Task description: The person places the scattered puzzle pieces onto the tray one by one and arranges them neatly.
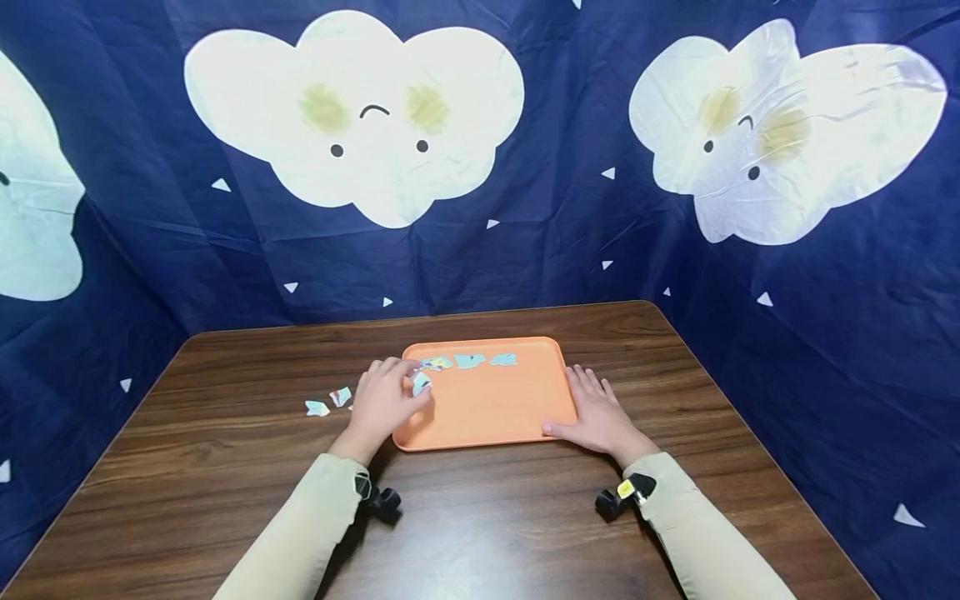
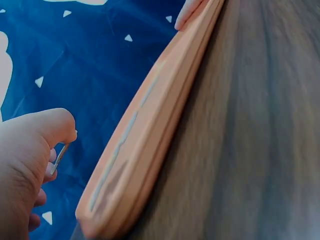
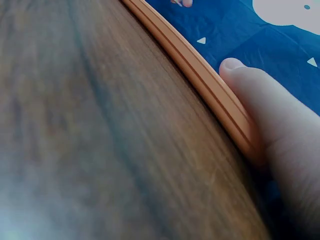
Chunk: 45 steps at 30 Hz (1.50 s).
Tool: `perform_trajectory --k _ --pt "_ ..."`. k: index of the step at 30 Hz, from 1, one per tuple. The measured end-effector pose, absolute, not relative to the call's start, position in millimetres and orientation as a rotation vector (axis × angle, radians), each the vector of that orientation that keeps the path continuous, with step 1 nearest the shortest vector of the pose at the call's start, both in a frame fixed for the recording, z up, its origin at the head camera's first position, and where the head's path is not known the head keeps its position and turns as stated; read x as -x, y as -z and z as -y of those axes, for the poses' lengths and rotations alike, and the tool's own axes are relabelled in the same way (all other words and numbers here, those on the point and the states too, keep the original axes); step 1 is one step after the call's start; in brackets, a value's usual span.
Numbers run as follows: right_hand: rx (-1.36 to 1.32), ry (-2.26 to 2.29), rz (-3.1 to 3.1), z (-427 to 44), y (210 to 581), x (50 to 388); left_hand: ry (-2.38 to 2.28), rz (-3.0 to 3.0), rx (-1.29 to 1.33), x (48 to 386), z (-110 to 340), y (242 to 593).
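Observation:
Between thumb and fingers, my left hand [image 1: 384,393] pinches a small light blue picture piece [image 1: 421,382] with irregular edges. It is over the left end of an orange tray [image 1: 487,408]. Seen edge-on in the left wrist view, the piece [image 2: 60,158] is thin and held off the tray. Along the tray's far side lie a multicoloured piece [image 1: 437,363] and two light blue pieces, one mid-row [image 1: 469,361] and one farther right [image 1: 503,359]. My right hand [image 1: 600,417] rests at the tray's right end, fingers extended, thumb [image 3: 250,82] on the near rim.
Left of the tray, more pieces lie on the brown wooden table [image 1: 480,517]: a pale blue one [image 1: 317,408] and one with red on it [image 1: 341,397]. Part of another shows beside my left hand. A dark blue curtain [image 1: 570,275] with white clouds hangs behind the table.

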State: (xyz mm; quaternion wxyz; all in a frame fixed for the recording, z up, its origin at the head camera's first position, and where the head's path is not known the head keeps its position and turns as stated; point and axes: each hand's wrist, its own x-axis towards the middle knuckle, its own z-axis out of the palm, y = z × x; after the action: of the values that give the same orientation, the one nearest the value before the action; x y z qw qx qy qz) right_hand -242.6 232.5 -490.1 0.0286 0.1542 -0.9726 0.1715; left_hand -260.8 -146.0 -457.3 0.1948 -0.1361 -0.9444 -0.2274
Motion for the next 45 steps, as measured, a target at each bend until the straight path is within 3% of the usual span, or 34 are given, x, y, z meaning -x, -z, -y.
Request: perform_trajectory --k 27,45 --pt "-0.464 -0.506 3.034 -235 494 242 0.711 2.697 0.506 292 42 440" --pt "-0.476 -0.517 3.012 -237 496 242 0.655 2.742 0.495 305 -7 452"
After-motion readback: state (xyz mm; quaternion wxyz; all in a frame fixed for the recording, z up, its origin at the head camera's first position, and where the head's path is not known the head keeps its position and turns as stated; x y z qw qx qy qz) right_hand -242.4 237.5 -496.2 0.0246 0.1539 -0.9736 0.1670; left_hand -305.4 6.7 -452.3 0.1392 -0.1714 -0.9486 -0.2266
